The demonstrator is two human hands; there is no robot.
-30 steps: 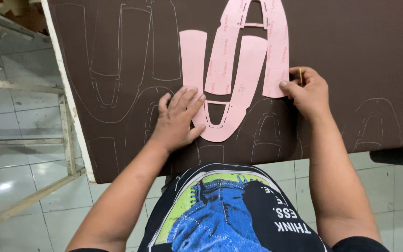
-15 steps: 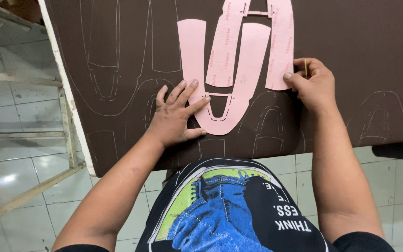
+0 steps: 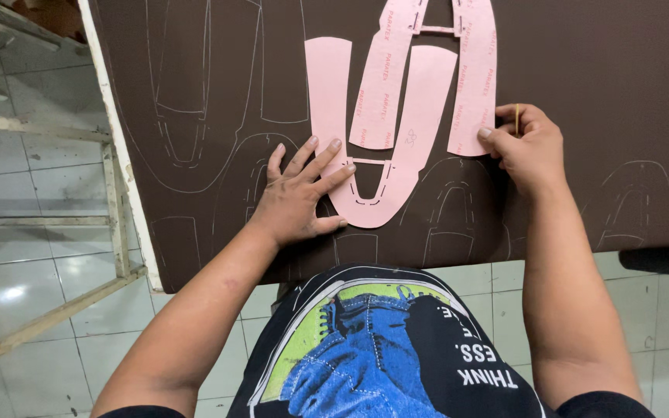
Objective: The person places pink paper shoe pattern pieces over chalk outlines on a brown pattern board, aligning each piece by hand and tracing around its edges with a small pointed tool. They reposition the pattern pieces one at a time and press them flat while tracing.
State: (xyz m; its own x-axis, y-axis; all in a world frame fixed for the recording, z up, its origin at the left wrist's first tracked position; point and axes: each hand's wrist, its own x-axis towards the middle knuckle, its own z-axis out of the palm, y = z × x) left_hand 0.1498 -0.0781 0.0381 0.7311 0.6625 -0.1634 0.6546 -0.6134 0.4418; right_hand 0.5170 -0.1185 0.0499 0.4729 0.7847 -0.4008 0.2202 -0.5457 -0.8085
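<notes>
A dark brown sheet [image 3: 598, 85] covers the work surface, marked with pale traced outlines of shoe parts. Two pink U-shaped paper patterns lie on it, overlapping: the lower pattern [image 3: 404, 147] and the upper pattern [image 3: 475, 70]. My left hand [image 3: 300, 193] lies flat with fingers spread, pressing the left edge of the lower pattern. My right hand [image 3: 528, 147] grips a thin yellow pencil [image 3: 516, 118], its fingers at the bottom right corner of the upper pattern.
The sheet's white left edge [image 3: 118, 147] runs diagonally beside a wooden frame [image 3: 114, 209] over a pale tiled floor [image 3: 32, 255]. Traced outlines [image 3: 636, 201] fill the sheet on both sides of the patterns. A dark object [image 3: 663, 259] sticks out at the right under the sheet.
The view has shifted slightly, so the patterns sit lower in view. Both hands stay at the patterns; the left hand's fingers are spread a little wider on the lower one.
</notes>
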